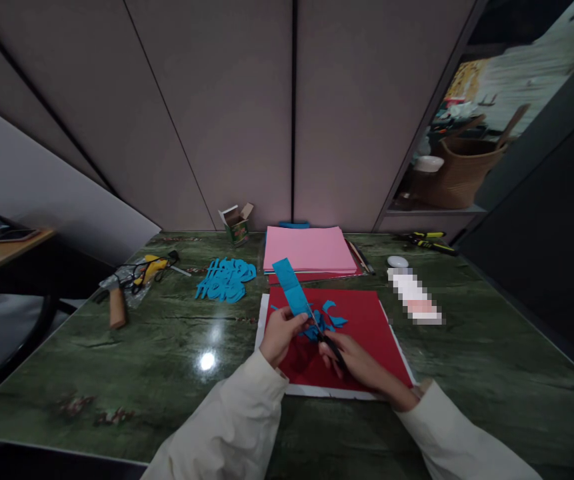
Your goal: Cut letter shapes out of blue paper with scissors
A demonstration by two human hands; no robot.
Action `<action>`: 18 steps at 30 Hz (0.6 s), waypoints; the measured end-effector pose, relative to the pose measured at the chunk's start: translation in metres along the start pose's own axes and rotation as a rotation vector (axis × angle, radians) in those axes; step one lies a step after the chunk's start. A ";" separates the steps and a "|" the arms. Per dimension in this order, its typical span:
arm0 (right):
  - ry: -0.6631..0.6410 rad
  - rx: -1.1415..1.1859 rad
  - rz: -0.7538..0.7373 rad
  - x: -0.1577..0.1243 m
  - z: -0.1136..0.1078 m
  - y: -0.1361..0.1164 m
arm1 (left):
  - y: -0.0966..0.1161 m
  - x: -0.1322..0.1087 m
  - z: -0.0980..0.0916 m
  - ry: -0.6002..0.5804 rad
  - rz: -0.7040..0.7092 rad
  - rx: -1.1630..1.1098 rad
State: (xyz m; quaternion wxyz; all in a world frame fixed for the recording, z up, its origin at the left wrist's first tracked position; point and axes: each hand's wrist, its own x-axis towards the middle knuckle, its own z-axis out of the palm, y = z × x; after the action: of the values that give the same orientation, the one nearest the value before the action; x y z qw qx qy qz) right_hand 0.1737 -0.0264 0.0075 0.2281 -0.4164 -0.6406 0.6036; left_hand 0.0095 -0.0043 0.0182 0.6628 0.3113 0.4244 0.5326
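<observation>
My left hand (283, 335) pinches the lower end of a long blue paper strip (289, 283), which slants up and to the left. In my right hand (347, 357) is a pair of scissors (334, 348) with black handles, its blades against the strip's lower right edge. Below both hands lies a red sheet (367, 327) on top of a white sheet (317, 391). Several blue paper scraps (335, 319) are scattered on the red sheet, some partly hidden by my hands.
Blue cut-out letters (227, 280) lie to the left. A pink paper stack (307, 248) sits behind, with pencils (361, 257) beside it. A small open box (237, 225) stands near the wall. Far left are a wooden-handled tool (117, 307) and a yellow tool (155, 267); pliers (429, 243) lie back right.
</observation>
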 end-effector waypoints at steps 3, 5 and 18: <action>0.001 -0.002 0.004 0.001 0.000 0.001 | 0.001 -0.001 0.001 0.009 0.000 0.006; 0.003 0.000 0.008 0.001 0.001 0.002 | 0.001 -0.001 0.001 0.008 0.002 0.007; -0.058 0.063 0.017 -0.001 -0.004 -0.004 | 0.007 -0.001 -0.004 -0.089 -0.027 0.100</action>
State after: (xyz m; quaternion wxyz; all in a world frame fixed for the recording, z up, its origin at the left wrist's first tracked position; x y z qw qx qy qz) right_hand 0.1760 -0.0247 0.0125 0.2173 -0.3967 -0.6240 0.6372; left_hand 0.0025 -0.0037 0.0223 0.6718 0.3617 0.4245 0.4876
